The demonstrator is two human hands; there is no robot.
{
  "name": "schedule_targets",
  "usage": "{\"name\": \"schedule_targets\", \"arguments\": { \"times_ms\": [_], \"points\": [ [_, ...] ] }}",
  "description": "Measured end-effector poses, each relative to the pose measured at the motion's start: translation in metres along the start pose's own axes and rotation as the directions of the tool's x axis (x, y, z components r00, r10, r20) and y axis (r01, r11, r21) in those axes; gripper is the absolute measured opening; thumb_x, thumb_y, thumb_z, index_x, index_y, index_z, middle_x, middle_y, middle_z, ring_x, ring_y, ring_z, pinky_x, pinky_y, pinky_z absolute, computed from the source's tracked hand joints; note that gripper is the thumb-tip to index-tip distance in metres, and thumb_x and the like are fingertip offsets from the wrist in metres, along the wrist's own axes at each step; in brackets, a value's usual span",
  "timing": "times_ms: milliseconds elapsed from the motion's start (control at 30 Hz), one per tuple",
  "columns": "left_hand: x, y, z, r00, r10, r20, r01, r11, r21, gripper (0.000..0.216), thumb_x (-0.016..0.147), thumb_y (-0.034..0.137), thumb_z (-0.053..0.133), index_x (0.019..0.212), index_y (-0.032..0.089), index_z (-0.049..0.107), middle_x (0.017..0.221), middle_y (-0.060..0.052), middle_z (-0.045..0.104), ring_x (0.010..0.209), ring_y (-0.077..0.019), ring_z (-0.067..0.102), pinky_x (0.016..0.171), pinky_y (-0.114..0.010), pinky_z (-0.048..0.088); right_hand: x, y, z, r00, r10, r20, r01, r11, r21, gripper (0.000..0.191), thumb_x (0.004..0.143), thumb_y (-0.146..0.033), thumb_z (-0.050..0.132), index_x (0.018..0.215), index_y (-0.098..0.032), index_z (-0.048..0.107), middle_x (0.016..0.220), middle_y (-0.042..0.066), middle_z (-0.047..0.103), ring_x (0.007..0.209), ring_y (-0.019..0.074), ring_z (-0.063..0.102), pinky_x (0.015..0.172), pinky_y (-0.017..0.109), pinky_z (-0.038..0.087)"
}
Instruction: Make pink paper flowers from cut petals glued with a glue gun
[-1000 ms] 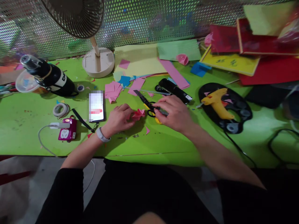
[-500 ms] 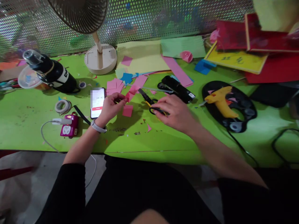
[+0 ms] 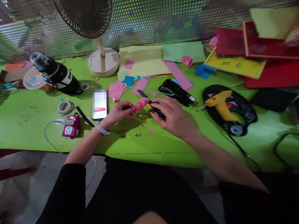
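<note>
Between the thumb and fingers of my left hand [image 3: 121, 112] is a pink paper piece [image 3: 141, 105], bent along its length. My right hand [image 3: 171, 116] is closed round the handles of black and yellow scissors [image 3: 157, 109]. The blades lie against the pink paper, partly behind it. Below the paper, a pink square [image 3: 129, 116] on the table is mostly hidden by my left hand. Several pink paper squares [image 3: 116, 89] lie just beyond, near a small blue paper [image 3: 128, 81].
A phone [image 3: 100, 105] lies left of my left hand. Behind stand a fan [image 3: 102, 62] and a black bottle [image 3: 62, 76]. A black stapler [image 3: 178, 92] lies beyond my right hand; a yellow glue gun [image 3: 221, 104] rests on a black pad at right.
My left hand has brought the pink paper right and nearer to me, against the scissors. The scissors' blades have come together around or behind the paper, and the pink square is now mostly covered.
</note>
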State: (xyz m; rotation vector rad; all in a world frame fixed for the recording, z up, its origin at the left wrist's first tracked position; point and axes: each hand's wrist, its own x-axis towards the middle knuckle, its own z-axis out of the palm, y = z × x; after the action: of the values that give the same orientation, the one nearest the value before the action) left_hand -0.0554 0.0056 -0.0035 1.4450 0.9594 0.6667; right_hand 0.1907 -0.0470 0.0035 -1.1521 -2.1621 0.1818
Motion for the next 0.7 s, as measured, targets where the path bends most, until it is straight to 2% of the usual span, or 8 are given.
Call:
{"name": "schedule_targets", "arguments": {
  "times_ms": [100,200,233,300,400,533,600,700],
  "points": [
    [-0.002,0.003,0.004,0.993,0.017,0.116,-0.019,1.0,0.016,0.016,0.084,0.03,0.067,0.085,0.014,0.066,0.078,-0.004,0.069,0.067,-0.0092,0.063,0.065,-0.024,0.054,0.003,-0.005,-0.005,0.986,0.129,-0.11,-0.116,0.986,0.119,0.029,0.091,-0.03,0.063,0.12,-0.025,0.062,0.116,0.011,0.063,0.11,0.0291,0.062,0.094,0.051,0.054],
    [-0.005,0.005,0.009,0.983,0.035,0.182,-0.04,0.999,0.026,0.017,0.083,0.03,0.069,0.087,0.014,0.065,0.08,-0.004,0.068,0.068,-0.0094,0.062,0.064,-0.023,0.052,0.003,-0.007,-0.003,0.99,0.119,-0.073,-0.102,0.975,0.199,0.017,0.091,-0.029,0.063,0.106,-0.025,0.066,0.108,0.009,0.064,0.104,0.0271,0.064,0.09,0.048,0.055],
    [-0.005,0.006,0.01,0.985,0.043,0.165,-0.049,0.998,0.029,0.018,0.083,0.03,0.07,0.088,0.014,0.064,0.08,-0.004,0.067,0.068,-0.0094,0.062,0.063,-0.023,0.051,0.003,-0.008,-0.002,0.993,0.109,-0.048,-0.097,0.973,0.212,0.012,0.091,-0.027,0.063,0.101,-0.025,0.068,0.106,0.008,0.065,0.103,0.0265,0.064,0.09,0.048,0.054],
    [-0.008,0.008,0.014,0.996,0.066,0.061,-0.068,0.997,0.033,0.021,0.084,0.033,0.069,0.092,0.016,0.06,0.085,-0.004,0.066,0.068,-0.0092,0.061,0.062,-0.023,0.051,0.003,-0.008,0.0,0.994,0.108,-0.023,-0.101,0.969,0.225,0.007,0.091,-0.025,0.062,0.095,-0.025,0.069,0.104,0.008,0.065,0.101,0.0257,0.064,0.09,0.049,0.054],
    [-0.012,0.011,0.022,0.993,0.105,-0.06,-0.105,0.994,0.009,0.023,0.091,0.039,0.061,0.099,0.019,0.055,0.096,-0.006,0.066,0.077,-0.0107,0.064,0.065,-0.024,0.055,0.003,-0.007,0.001,0.987,0.14,-0.08,-0.117,0.963,0.241,0.006,0.091,-0.024,0.063,0.092,-0.024,0.069,0.103,0.008,0.066,0.1,0.0253,0.064,0.088,0.048,0.054],
    [-0.016,0.01,0.03,0.981,0.186,-0.054,-0.183,0.981,0.063,0.032,0.082,0.04,0.073,0.101,0.017,0.06,0.106,-0.009,0.067,0.085,-0.0129,0.066,0.07,-0.024,0.056,0.003,-0.007,0.004,0.978,0.177,-0.113,-0.136,0.943,0.305,0.005,0.091,-0.026,0.064,0.09,-0.024,0.068,0.102,0.007,0.067,0.097,0.0233,0.065,0.086,0.046,0.055],
    [-0.016,0.007,0.032,0.99,0.14,-0.022,-0.139,0.989,0.053,0.032,0.081,0.04,0.074,0.097,0.016,0.063,0.098,-0.008,0.069,0.08,-0.0122,0.067,0.068,-0.024,0.056,0.003,-0.009,0.007,0.976,0.192,-0.105,-0.149,0.934,0.325,0.005,0.091,-0.028,0.063,0.091,-0.024,0.068,0.102,0.006,0.068,0.098,0.0227,0.065,0.087,0.046,0.055],
    [-0.014,0.002,0.032,0.999,0.013,0.037,-0.011,0.999,-0.052,0.031,0.085,0.045,0.069,0.093,0.016,0.062,0.083,-0.005,0.071,0.07,-0.0117,0.068,0.06,-0.022,0.057,0.004,-0.009,0.008,0.979,0.193,-0.066,-0.158,0.922,0.354,0.007,0.092,-0.029,0.063,0.093,-0.024,0.068,0.102,0.006,0.069,0.1,0.0224,0.065,0.087,0.044,0.055]
  ]
}}
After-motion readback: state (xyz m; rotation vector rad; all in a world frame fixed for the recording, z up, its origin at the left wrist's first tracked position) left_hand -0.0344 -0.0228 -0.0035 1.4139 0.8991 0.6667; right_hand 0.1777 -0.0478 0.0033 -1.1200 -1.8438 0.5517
